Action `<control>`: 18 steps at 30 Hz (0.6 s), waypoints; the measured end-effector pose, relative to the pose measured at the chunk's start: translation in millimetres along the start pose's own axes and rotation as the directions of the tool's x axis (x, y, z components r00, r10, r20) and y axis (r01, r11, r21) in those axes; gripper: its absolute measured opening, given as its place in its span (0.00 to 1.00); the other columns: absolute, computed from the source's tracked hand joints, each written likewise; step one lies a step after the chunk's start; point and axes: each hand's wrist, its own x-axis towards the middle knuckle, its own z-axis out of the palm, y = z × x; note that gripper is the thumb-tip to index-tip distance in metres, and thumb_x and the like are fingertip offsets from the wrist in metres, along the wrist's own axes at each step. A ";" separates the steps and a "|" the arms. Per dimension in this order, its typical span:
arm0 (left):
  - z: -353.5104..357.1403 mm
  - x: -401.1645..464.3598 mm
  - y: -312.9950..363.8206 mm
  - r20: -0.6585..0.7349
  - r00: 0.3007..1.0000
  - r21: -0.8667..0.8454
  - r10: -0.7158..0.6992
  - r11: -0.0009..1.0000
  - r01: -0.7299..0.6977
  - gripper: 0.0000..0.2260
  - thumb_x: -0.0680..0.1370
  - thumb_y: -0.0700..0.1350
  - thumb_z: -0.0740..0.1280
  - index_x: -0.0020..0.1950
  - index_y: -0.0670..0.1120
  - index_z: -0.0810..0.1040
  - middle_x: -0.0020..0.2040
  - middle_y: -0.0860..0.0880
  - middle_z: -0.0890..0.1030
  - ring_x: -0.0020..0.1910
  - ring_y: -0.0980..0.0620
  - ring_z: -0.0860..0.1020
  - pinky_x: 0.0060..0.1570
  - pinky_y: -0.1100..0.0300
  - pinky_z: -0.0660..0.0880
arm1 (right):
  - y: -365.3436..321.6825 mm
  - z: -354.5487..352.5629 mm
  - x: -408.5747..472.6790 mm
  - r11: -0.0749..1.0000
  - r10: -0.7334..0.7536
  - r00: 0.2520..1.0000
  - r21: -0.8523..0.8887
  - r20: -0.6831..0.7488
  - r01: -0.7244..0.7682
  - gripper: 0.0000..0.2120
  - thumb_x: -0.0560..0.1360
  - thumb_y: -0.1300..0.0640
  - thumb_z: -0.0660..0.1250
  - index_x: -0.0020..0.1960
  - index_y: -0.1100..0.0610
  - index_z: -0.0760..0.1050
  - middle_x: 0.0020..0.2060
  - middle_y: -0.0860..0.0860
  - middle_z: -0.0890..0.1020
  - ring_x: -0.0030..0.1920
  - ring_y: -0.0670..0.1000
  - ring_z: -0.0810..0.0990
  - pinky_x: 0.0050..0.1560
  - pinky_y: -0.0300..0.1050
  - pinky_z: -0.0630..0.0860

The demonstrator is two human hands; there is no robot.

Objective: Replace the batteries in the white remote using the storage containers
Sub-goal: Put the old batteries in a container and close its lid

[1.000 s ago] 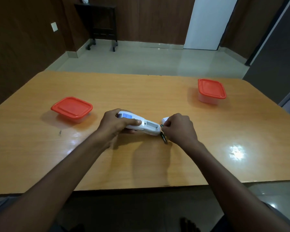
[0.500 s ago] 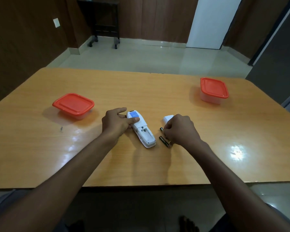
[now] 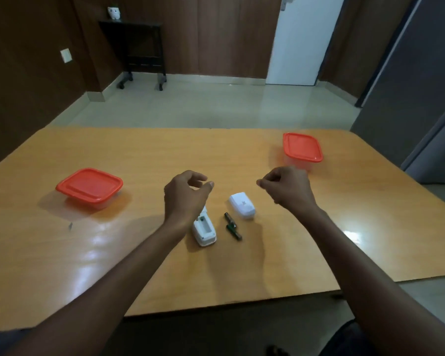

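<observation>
The white remote (image 3: 204, 230) lies face down on the wooden table (image 3: 139, 155) with its battery bay uncovered; my left wrist hides its far end. Two dark batteries (image 3: 232, 226) lie just right of it, and the white battery cover (image 3: 242, 205) rests beyond them. My left hand (image 3: 185, 192) hovers above the remote's far end, fingers loosely curled, holding nothing. My right hand (image 3: 287, 188) hangs in the air right of the cover, fingers curled in, empty as far as I can see. One red-lidded container (image 3: 89, 187) sits to the left, another (image 3: 302, 148) at the far right.
The table's near edge runs below my forearms. Beyond the table is a pale tiled floor, a dark wheeled stand (image 3: 139, 47) against the wood-panelled wall and a white door (image 3: 301, 39). A grey cabinet (image 3: 421, 86) stands to the right.
Both hands let go and lifted off the table: the left released the remote, the right left the two batteries. The remote now lies lengthwise toward me. The camera tilted up.
</observation>
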 end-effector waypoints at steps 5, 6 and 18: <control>83.5 15.7 55.8 0.263 0.965 -0.148 0.021 0.989 0.018 0.06 0.74 0.47 0.76 0.48 0.47 0.84 0.40 0.50 0.85 0.34 0.49 0.82 0.44 0.53 0.82 | 58.8 -34.3 56.8 0.972 -0.034 0.980 -0.236 -0.196 -0.013 0.12 0.72 0.56 0.71 0.55 0.56 0.84 0.51 0.55 0.86 0.56 0.59 0.80 0.51 0.47 0.75; 102.1 19.9 63.5 0.304 0.953 -0.163 0.018 0.986 0.034 0.06 0.74 0.46 0.75 0.49 0.47 0.84 0.41 0.50 0.85 0.33 0.49 0.82 0.45 0.53 0.82 | 70.7 -38.5 67.2 0.952 -0.056 0.977 -0.307 -0.204 -0.010 0.16 0.73 0.57 0.70 0.59 0.57 0.83 0.55 0.57 0.84 0.60 0.61 0.77 0.55 0.49 0.75; 198.8 45.8 79.0 0.414 0.906 -0.216 -0.088 0.957 0.192 0.06 0.75 0.46 0.73 0.51 0.51 0.81 0.46 0.48 0.84 0.40 0.50 0.85 0.53 0.44 0.83 | 137.9 -28.5 122.6 0.825 -0.337 0.923 -0.530 -0.185 0.195 0.06 0.73 0.62 0.72 0.49 0.58 0.84 0.45 0.55 0.85 0.48 0.60 0.80 0.39 0.52 0.80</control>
